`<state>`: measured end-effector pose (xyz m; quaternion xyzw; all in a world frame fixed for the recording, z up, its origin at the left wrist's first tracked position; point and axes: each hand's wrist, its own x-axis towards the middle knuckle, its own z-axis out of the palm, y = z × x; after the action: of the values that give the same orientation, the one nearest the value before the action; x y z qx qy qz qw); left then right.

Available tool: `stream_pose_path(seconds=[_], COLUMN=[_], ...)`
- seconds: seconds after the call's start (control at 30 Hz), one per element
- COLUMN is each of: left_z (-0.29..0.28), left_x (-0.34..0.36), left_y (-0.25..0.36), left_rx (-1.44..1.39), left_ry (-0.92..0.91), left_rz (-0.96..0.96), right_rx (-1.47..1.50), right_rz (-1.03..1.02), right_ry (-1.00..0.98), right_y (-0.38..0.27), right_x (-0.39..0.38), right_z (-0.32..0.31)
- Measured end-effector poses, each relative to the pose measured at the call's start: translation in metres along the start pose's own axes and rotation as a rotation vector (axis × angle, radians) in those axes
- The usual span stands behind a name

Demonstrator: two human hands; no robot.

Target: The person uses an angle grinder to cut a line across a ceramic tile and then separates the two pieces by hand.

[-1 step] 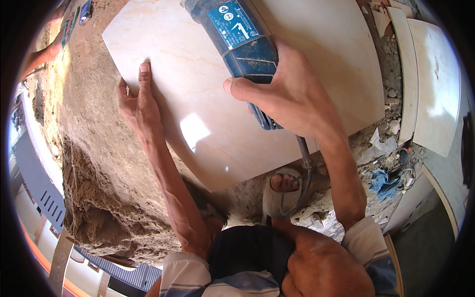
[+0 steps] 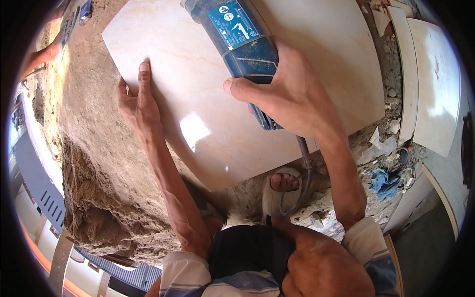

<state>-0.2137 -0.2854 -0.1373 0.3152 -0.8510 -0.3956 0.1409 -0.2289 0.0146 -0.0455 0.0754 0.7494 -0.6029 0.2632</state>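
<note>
A large glossy cream tile [image 2: 198, 158] lies on rough, crumbly ground, its left edge under my left hand [image 2: 138, 104], which grips it with the thumb on top. My right hand [image 2: 292, 94] is wrapped round the body of a blue, dusty power tool [image 2: 237, 39] held over the tile; the tool's working end is out of view at the top. A dark cord [image 2: 306, 158] runs from the tool's back end past my sandalled foot [image 2: 281, 190], just off the tile's lower edge.
Cut tile pieces [image 2: 430, 79] lie along the right side, with rubble and a crumpled blue cloth [image 2: 383, 183] below them. The ground breaks away in a rough edge [image 2: 99, 198] at lower left. At upper left are part of someone else's limb [image 2: 39, 59] and small blue items [image 2: 84, 12].
</note>
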Motion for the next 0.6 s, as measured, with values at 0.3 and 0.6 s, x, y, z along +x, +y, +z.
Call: stream_pose_path(seconds=[0.3, 0.6], left_z=[0.0, -0.002], left_x=[0.0, 0.0], left_y=[0.004, 0.001], left_rx=[0.006, 0.072], left_ry=[-0.015, -0.013], left_rz=[0.011, -0.04], right_rx=[-0.017, -0.004], right_rz=[0.052, 0.07], right_ry=[0.003, -0.009], right_y=[-0.001, 0.007], right_x=[-0.015, -0.026], right_z=[-0.002, -0.002])
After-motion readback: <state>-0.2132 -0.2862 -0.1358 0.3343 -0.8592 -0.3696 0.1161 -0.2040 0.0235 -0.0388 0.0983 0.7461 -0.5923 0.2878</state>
